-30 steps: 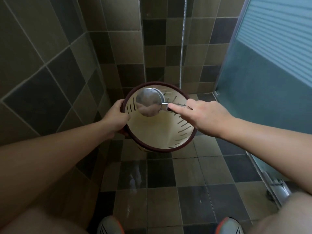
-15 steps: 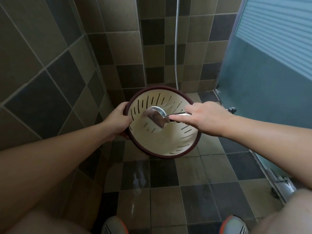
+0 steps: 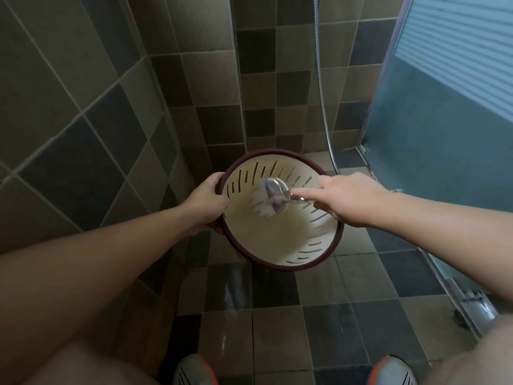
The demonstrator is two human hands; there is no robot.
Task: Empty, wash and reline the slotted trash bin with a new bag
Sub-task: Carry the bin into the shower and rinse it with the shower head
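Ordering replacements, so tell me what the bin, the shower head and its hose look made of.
Bin: likely molded plastic, matte cream wall with cut slots and a dark maroon rim.
Shower head: looks like chromed metal or chromed plastic, mirror-bright though blurred.
Hose: seemingly flexible metal, silvery with fine ribbing.

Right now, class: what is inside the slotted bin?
Inside the bin only the shower head, held by the right hand, shows against bare cream walls. It covers part of the far wall; no bag is visible.
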